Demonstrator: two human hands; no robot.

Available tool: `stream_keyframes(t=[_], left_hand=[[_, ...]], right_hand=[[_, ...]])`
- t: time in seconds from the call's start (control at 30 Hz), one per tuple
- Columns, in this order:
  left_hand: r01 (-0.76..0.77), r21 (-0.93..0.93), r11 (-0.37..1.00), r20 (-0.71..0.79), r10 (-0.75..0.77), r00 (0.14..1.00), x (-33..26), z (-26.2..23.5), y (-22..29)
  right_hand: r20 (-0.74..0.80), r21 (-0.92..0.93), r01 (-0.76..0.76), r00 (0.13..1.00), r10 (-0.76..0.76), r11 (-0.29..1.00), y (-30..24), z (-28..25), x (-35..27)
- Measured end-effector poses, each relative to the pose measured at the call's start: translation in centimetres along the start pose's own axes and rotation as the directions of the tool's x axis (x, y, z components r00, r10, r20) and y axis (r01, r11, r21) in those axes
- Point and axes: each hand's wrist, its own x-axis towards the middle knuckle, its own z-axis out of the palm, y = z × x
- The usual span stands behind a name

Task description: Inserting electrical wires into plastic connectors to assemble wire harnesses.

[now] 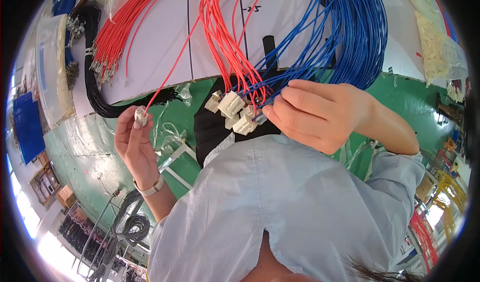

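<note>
L hand (pixel 134 142) fingers pinch white connector (pixel 141 115), mid-left of frame; R hand (pixel 315 114) pinches blue wire (pixel 260 116) at connector cluster (pixel 235 111), center; well apart.

Both hands raised, left (pixel 134 142) pinching, right (pixel 315 114) closed.

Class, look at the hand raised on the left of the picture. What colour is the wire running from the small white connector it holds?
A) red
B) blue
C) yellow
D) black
A: the left hand pinches a small white connector, and a single red wire runs up from it across the white board.
</note>
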Motion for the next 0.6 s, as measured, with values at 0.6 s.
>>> stream_keyframes(t=[0.6], left_hand=[[-0.094,-0.119,0.988,0.540,0.144,0.829,-1.5,9.7,-1.3]], right_hand=[[-0.089,0.440,-0.398,0.873,0.480,0.805,0.9,0.0,1.2]])
